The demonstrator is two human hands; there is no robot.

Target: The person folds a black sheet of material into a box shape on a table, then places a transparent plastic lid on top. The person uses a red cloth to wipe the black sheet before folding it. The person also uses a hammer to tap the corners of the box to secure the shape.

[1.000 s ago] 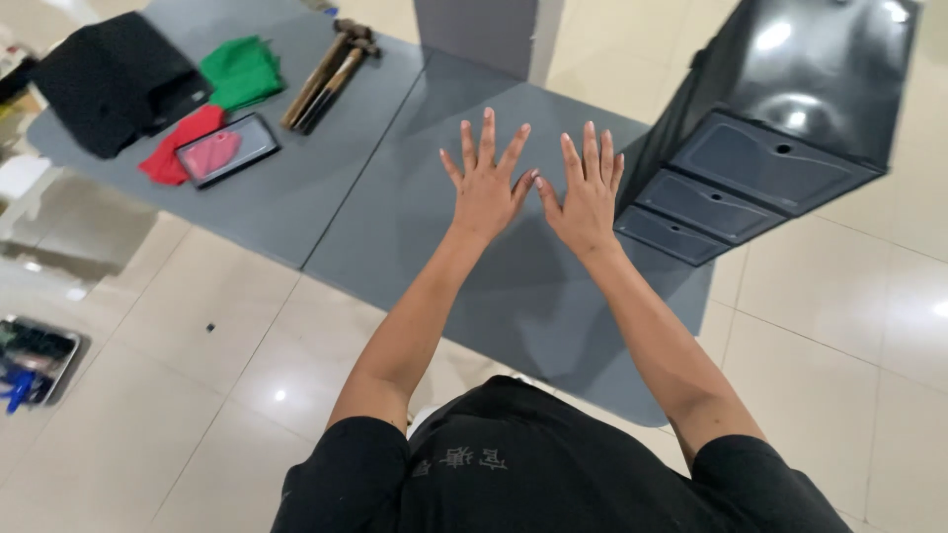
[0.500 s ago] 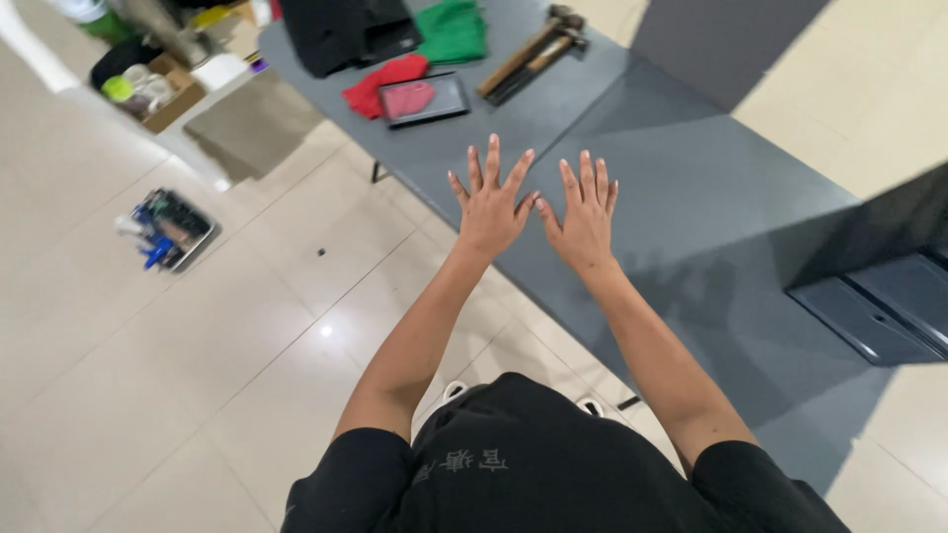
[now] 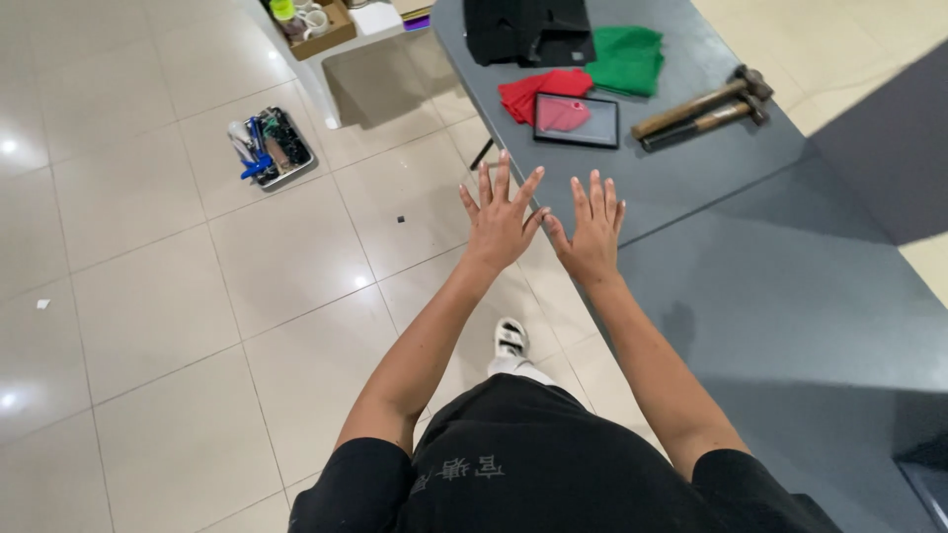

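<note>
My left hand (image 3: 500, 214) is stretched out flat with its fingers spread, hovering over the tiled floor just off the near edge of the grey table (image 3: 770, 276). My right hand (image 3: 591, 229) is spread the same way beside it, above the table's edge. Both hands hold nothing. Beyond them on the table lie a dark framed tablet (image 3: 577, 119) resting partly on a red cloth (image 3: 533, 92), a green cloth (image 3: 626, 59), a black bag (image 3: 528, 30) and two hammers (image 3: 703, 106).
A metal tray of small tools (image 3: 269, 148) sits on the white tiled floor to the left. A cardboard box with cups (image 3: 308, 20) stands at the top. My white shoe (image 3: 510, 339) shows below my hands.
The view has swung to the left: my spread hands were over the middle of the grey table and now hang at its edge, the left one over the floor. The black drawer unit has left view.
</note>
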